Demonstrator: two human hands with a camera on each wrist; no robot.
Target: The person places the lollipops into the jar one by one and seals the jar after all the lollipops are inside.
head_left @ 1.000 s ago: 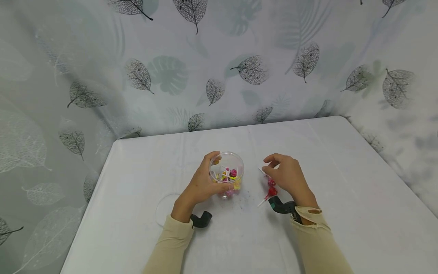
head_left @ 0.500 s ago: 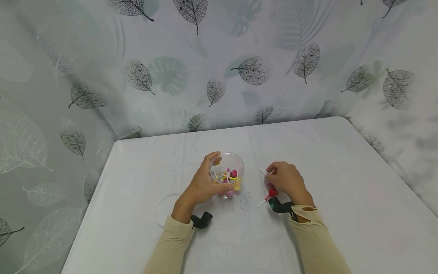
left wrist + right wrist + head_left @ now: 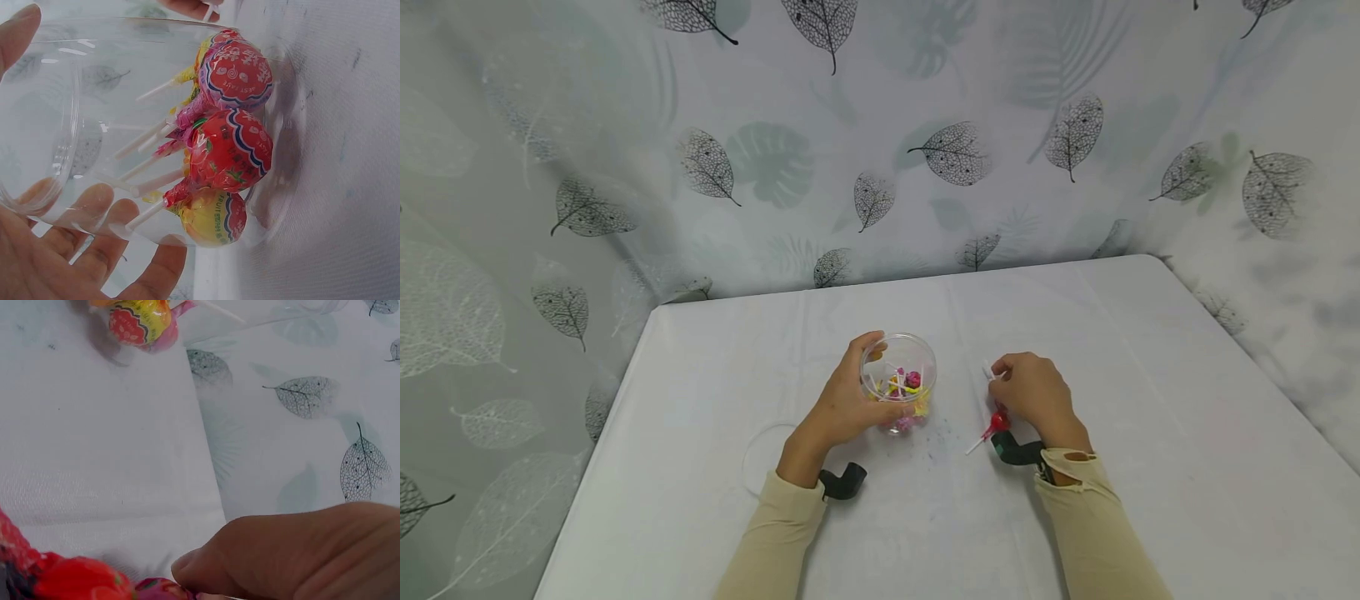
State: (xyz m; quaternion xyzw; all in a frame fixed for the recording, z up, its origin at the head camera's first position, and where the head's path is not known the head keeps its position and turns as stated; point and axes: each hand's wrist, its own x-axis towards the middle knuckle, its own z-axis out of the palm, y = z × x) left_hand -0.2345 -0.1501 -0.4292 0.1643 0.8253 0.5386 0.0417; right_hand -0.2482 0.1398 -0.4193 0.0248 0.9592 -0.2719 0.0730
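My left hand (image 3: pixel 835 404) grips a clear plastic jar (image 3: pixel 931 354) round its side, with the open mouth facing up. Several wrapped lollipops (image 3: pixel 231 150) lie in the bottom, sticks pointing towards the mouth. To the right of the jar, my right hand (image 3: pixel 1037 396) pinches a lollipop by the wrapper and stick; its white stick (image 3: pixel 987 369) shows past the fingertips. Part of its dark pink wrapper (image 3: pixel 161 589) appears below the thumb (image 3: pixel 231 556) in the right wrist view. Just beneath that hand lies a red lollipop (image 3: pixel 997 422) on the table.
A clear round lid (image 3: pixel 747 454) lies on the white table (image 3: pixel 700 367) beside the left forearm. Black wrist cameras (image 3: pixel 844 482) are strapped to both wrists. Leaf-patterned cloth (image 3: pixel 880 125) hangs behind the table and along its sides.
My right hand has come down onto the upper lollipop and taken hold of it, and its stick has shifted slightly right. The left hand and the jar stay in place.
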